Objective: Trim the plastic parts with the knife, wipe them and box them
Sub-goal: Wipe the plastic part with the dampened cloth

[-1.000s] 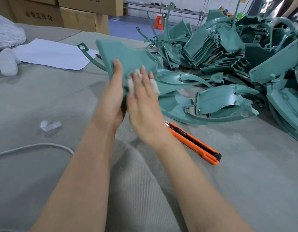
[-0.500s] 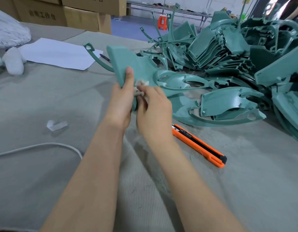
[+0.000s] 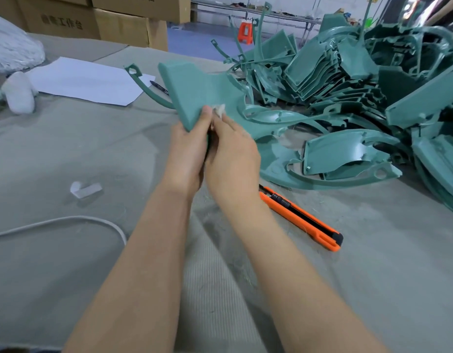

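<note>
My left hand (image 3: 187, 151) grips the near corner of a teal plastic part (image 3: 194, 93), held up above the table with its curved arm pointing left. My right hand (image 3: 233, 154) pinches a small white wipe (image 3: 219, 110) against the part's lower edge, right beside my left thumb. An orange utility knife (image 3: 300, 217) lies on the table to the right of my right forearm, untouched. A big heap of teal plastic parts (image 3: 347, 98) fills the far right.
The grey cloth-covered table (image 3: 67, 149) carries a white paper sheet (image 3: 88, 81) with a pen (image 3: 159, 87), a white cable (image 3: 67, 221), a small clear scrap (image 3: 85, 189) and white bundles (image 3: 16, 93). Cardboard boxes (image 3: 93, 21) stand at the back left.
My right hand slid down the part from its face to its lower edge, its fingers closing round the wipe. The part tilted a little and both hands drew closer together.
</note>
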